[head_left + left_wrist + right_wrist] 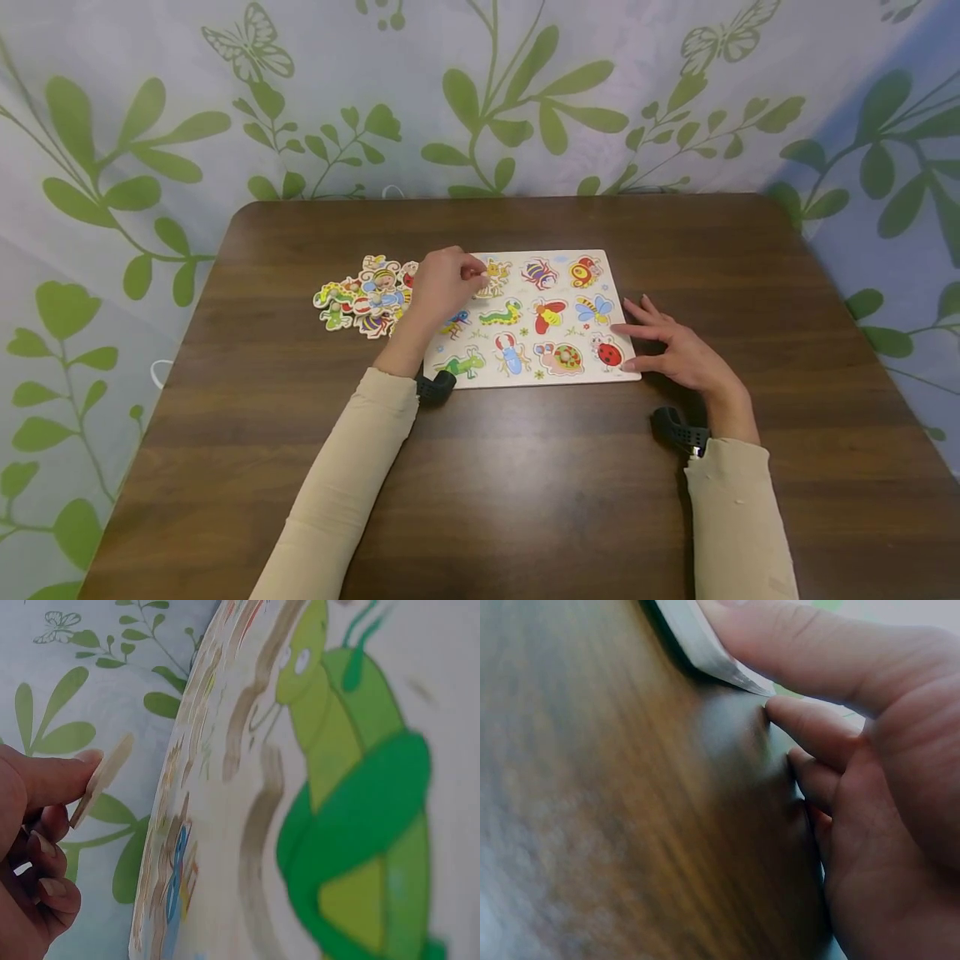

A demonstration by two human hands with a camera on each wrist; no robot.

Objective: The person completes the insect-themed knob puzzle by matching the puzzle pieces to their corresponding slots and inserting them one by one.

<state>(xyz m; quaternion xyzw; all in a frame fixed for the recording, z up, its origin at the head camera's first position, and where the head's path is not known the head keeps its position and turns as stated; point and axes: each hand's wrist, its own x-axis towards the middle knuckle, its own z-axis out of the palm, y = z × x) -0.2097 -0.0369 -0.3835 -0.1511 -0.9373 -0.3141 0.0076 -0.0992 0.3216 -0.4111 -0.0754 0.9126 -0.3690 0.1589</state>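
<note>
A white wooden puzzle board (525, 332) printed with insects lies on the table. Above its upper left part, my left hand (447, 287) pinches a thin wooden puzzle piece (103, 778) between thumb and fingers. The left wrist view shows that piece nearly edge-on, so its picture cannot be made out. Fairly straight fingers of my right hand (686, 354) touch the board's right edge near the ladybug picture (607, 353). Left of the board lies a pile of loose insect puzzle pieces (360, 296), partly hidden by my left hand.
The dark brown wooden table (525, 483) reaches back to a curtain (517, 100) patterned with green leaves and butterflies. Black wrist mounts (435, 388) sit at both wrists, the left one beside the board's lower left corner.
</note>
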